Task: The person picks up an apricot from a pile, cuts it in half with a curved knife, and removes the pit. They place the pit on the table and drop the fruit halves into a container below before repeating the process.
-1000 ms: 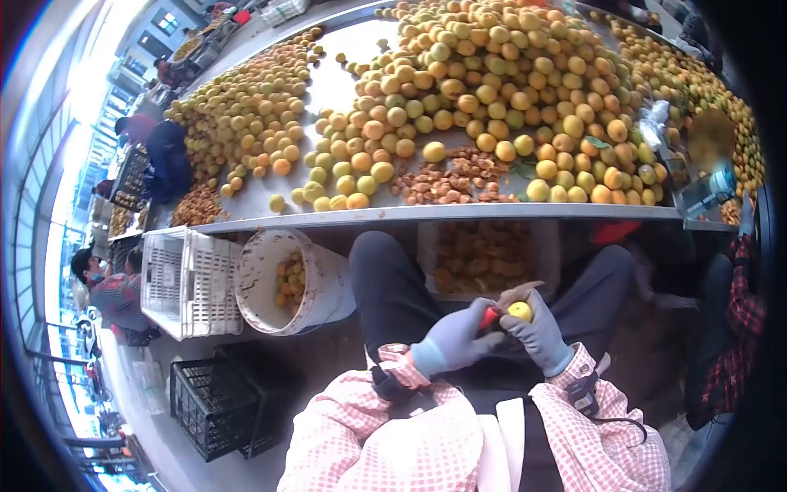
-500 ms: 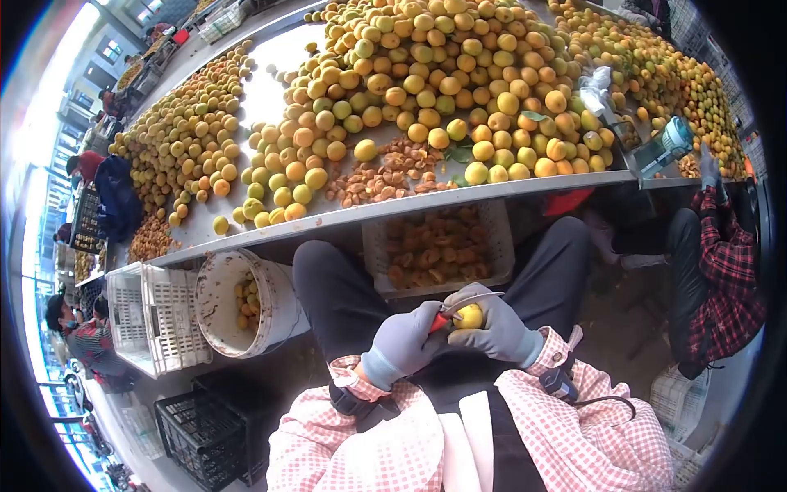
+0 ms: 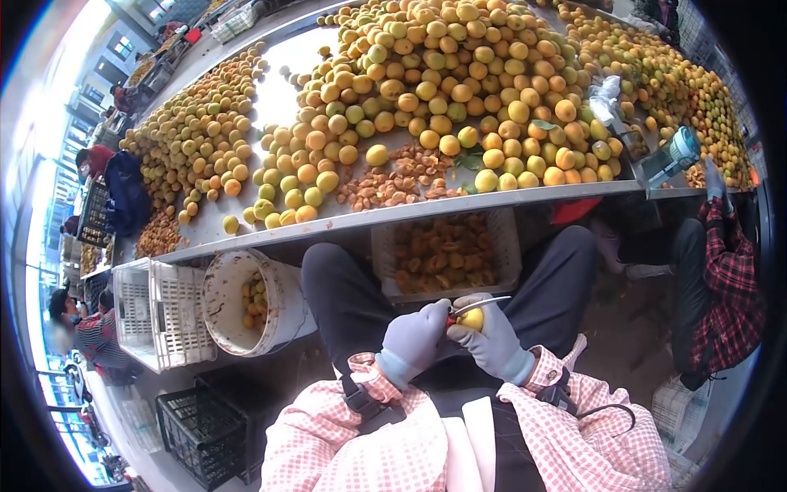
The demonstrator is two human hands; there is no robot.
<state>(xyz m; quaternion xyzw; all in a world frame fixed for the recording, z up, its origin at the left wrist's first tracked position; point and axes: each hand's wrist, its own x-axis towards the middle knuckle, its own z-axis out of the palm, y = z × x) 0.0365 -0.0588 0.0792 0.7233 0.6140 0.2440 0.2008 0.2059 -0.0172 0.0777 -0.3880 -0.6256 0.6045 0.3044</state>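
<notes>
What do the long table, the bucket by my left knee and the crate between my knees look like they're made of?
The table looks like sheet metal, probably stainless steel: grey, smooth, with bright glare. The bucket seems white plastic, matte, stained inside. The crate looks like pale moulded plastic with slotted walls.

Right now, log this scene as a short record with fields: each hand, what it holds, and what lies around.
left hand: gloved, grips a knife by its red handle
right hand: gloved, holds a yellow apricot
blade: lies against the top of the apricot
crate: white, under the table edge between the knees, filled with cut fruit
table: metal, heaped with whole fruit; pile of pits near the edge
bucket: white, tilted, left of the knees, a few fruits inside
neighbour: person in red plaid, at right
</notes>
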